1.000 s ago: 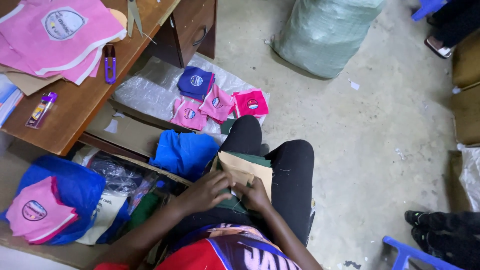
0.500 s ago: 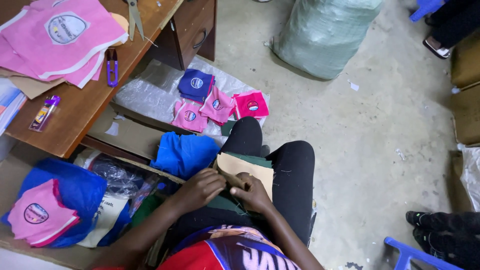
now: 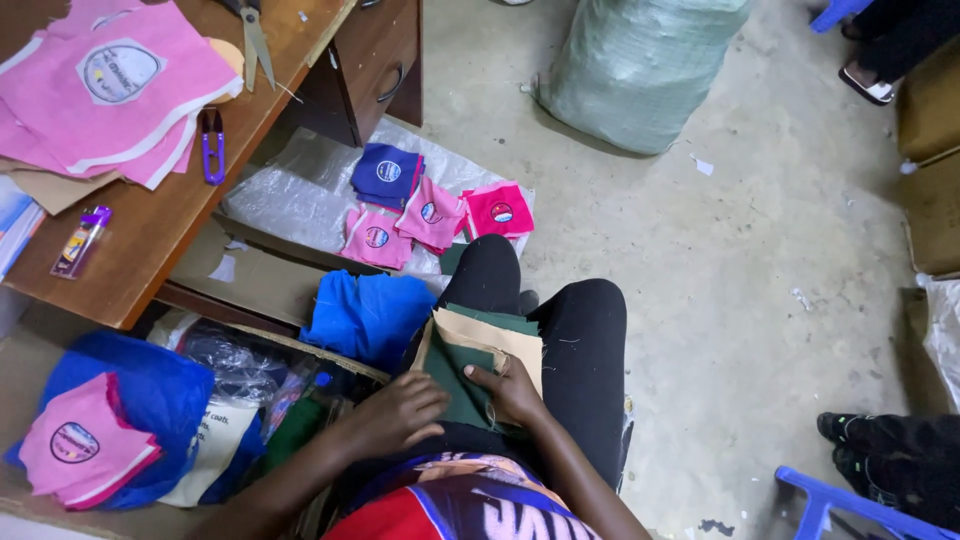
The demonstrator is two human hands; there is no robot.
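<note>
A stack of dark green fabric pieces [image 3: 455, 368] with a tan paper pattern [image 3: 495, 335] lies on my lap. My left hand [image 3: 392, 412] rests with curled fingers on the near left edge of the stack. My right hand [image 3: 512, 392] presses on the green fabric, thumb pointing left. A bunched blue cloth [image 3: 365, 312] sits just left of my knee. Pink and blue pocket pieces with round badges [image 3: 425, 205] lie on clear plastic sheeting [image 3: 285, 200] on the floor ahead.
A wooden desk [image 3: 150, 230] on the left carries pink fabric pieces [image 3: 110, 90], purple thread snips [image 3: 212, 145] and scissors [image 3: 255, 40]. A large grey-green sack [image 3: 640, 70] stands ahead. Another person's feet [image 3: 880, 450] and a blue plastic stool [image 3: 840, 505] are at the right.
My view has shifted slightly. Both hands have slid toward me on the stack, exposing more of the green fabric and the tan pattern.
</note>
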